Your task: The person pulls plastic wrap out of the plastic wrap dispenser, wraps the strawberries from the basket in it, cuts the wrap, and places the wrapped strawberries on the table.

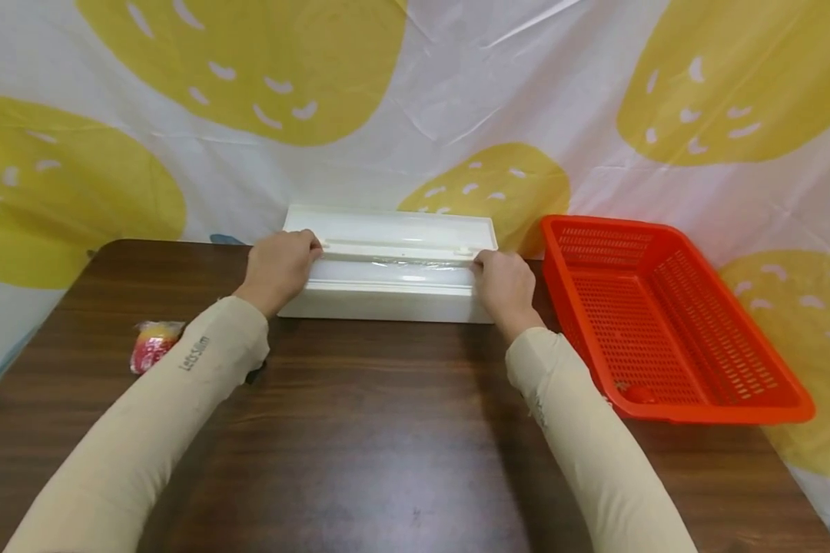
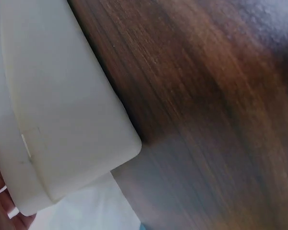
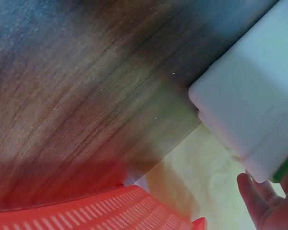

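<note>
A long white cling film dispenser (image 1: 387, 303) lies at the back of the table with its lid (image 1: 394, 224) raised. Clear film shows crinkled below a white bar (image 1: 394, 252) that spans the box lengthwise. My left hand (image 1: 280, 265) pinches the left end of this bar between thumb and fingers. At its right end, my right hand (image 1: 508, 286) pinches it likewise. The left wrist view shows the box's rounded end (image 2: 81, 134) with fingertips (image 2: 0, 191) behind it. A small green piece (image 3: 284, 168) shows beside my right fingers in the right wrist view.
A red plastic basket (image 1: 726, 330) stands right of the dispenser, with a small red item (image 1: 639, 394) in its near corner. A wrapped red and yellow item (image 1: 155, 343) lies at the left, beside my sleeve. A patterned curtain (image 1: 470, 100) hangs behind the dark wooden table (image 1: 373, 430).
</note>
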Demonstrator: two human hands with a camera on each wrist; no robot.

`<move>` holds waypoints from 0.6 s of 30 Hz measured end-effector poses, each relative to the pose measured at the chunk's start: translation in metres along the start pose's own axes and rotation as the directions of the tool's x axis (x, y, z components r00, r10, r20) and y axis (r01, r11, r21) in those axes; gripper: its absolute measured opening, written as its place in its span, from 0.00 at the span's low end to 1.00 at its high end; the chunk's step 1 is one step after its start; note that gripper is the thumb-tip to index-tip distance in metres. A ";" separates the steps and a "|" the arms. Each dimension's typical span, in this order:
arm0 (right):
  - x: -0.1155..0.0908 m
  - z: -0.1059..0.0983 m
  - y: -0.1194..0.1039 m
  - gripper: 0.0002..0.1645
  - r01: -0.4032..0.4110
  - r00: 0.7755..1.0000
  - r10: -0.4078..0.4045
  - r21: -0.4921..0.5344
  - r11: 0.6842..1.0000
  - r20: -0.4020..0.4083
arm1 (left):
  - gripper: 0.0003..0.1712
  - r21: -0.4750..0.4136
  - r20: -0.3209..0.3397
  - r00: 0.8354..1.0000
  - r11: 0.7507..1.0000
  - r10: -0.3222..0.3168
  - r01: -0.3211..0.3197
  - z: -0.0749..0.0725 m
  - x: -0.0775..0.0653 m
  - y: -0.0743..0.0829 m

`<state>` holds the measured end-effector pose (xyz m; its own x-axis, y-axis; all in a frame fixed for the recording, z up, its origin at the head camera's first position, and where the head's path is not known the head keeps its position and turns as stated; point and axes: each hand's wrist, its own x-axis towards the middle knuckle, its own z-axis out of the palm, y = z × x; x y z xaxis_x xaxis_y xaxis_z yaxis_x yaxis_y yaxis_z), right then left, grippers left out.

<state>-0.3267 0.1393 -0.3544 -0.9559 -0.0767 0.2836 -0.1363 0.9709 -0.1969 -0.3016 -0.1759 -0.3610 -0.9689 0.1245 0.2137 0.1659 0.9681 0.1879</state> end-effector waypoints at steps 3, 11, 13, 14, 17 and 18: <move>0.001 -0.001 0.001 0.12 -0.007 1.000 0.007 -0.003 1.000 -0.021 | 0.16 -0.021 -0.001 0.999 0.999 0.044 -0.044 -0.001 0.001 -0.004; 0.003 -0.003 0.002 0.13 -0.017 1.000 0.017 0.001 1.000 0.005 | 0.15 -0.120 0.077 0.995 0.991 0.062 -0.052 -0.006 0.001 -0.014; 0.003 -0.003 0.001 0.13 -0.022 0.999 0.022 0.000 1.000 0.029 | 0.13 -0.109 0.058 0.996 0.993 0.061 -0.055 -0.007 0.000 -0.015; 0.003 -0.003 0.001 0.13 -0.023 0.999 0.023 -0.001 1.000 0.041 | 0.12 -0.100 0.044 0.997 0.993 0.066 -0.061 -0.006 0.000 -0.014; 0.005 -0.005 -0.001 0.13 -0.021 0.997 0.021 -0.006 1.000 0.077 | 0.11 -0.079 -0.004 0.997 0.994 0.077 -0.077 -0.004 0.000 -0.015; 0.006 -0.006 -0.002 0.13 -0.016 0.996 0.016 -0.005 1.000 0.089 | 0.11 -0.074 -0.020 0.997 0.994 0.078 -0.079 -0.004 -0.001 -0.015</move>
<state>-0.3308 0.1383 -0.3464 -0.9773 -0.0806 0.1958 -0.1196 0.9732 -0.1963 -0.3029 -0.1915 -0.3602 -0.9492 0.1954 0.2468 0.2555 0.9362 0.2412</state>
